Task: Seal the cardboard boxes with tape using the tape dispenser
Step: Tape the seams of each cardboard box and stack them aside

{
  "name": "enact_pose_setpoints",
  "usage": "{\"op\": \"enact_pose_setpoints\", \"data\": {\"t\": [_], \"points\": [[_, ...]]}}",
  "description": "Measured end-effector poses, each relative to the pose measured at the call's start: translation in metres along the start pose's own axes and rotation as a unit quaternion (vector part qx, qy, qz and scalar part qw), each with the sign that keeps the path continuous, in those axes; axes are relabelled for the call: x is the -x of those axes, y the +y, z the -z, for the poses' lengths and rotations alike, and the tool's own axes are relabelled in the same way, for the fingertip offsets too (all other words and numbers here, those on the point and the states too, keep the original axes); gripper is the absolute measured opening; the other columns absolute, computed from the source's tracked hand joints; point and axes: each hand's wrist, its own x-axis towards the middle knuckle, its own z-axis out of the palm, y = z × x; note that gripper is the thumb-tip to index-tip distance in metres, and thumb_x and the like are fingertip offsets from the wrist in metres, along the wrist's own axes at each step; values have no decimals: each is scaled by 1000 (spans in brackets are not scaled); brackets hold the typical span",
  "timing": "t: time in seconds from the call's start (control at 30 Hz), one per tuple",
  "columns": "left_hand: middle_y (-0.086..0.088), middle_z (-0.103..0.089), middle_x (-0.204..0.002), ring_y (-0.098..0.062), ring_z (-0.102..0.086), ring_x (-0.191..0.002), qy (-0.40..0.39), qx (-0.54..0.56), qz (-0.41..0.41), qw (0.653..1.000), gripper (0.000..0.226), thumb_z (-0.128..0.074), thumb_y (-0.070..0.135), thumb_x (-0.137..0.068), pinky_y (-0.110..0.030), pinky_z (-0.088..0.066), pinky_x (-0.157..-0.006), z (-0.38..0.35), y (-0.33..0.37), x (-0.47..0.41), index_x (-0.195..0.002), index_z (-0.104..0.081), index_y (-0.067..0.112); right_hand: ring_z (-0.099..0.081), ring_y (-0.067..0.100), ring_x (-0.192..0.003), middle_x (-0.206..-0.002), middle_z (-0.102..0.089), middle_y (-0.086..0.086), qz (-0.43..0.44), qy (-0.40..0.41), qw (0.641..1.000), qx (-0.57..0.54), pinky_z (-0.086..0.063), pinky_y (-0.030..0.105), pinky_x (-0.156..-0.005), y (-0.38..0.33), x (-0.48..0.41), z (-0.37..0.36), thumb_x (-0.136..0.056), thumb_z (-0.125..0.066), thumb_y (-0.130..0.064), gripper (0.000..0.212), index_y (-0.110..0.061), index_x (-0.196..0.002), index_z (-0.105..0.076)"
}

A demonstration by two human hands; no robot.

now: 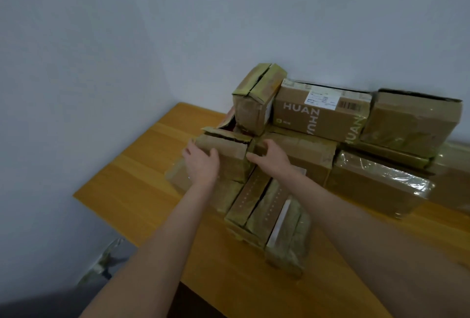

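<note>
Two bare arms (152, 241) reach out over the wooden table (142, 172). The left hand (202, 162) and the right hand (270, 157) grip a small box (230, 151) between them, fingers bent round its ends. Other brown boxes (320, 116) lie under both hands, behind them, and out past the right hand.

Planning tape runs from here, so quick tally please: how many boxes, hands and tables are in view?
Cardboard boxes: at least 9, the pile hides some
Hands: 2, left hand and right hand
Tables: 1
Total: at least 12
</note>
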Motion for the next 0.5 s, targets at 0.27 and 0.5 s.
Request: {"op": "enact_pose_setpoints", "data": {"t": [0.27,0.5], "points": [[-12,-33,-146,-31,-43,-126,-32,68,51,996,62,-53,35,-96,-41,-41,-101,0,1,-35,-147,-30,9,-44,29,-131,-155,-31,4,-56,-12,987,-149,-57,40,-85,-20,-15,-32,-89,-66,-42,79,-26,-153,-22],[-1,-39,-118,-12,-41,-103,55,136,-119,982,38,-53,23,-94,-22,-35,-84,-3,45,29,-131,-50,14,-48,27,-127,-146,-43,4,-14,144,977,-156,-45,44,-102,4,10,14,-82,-65,-60,83,-26,-148,-29]]}}
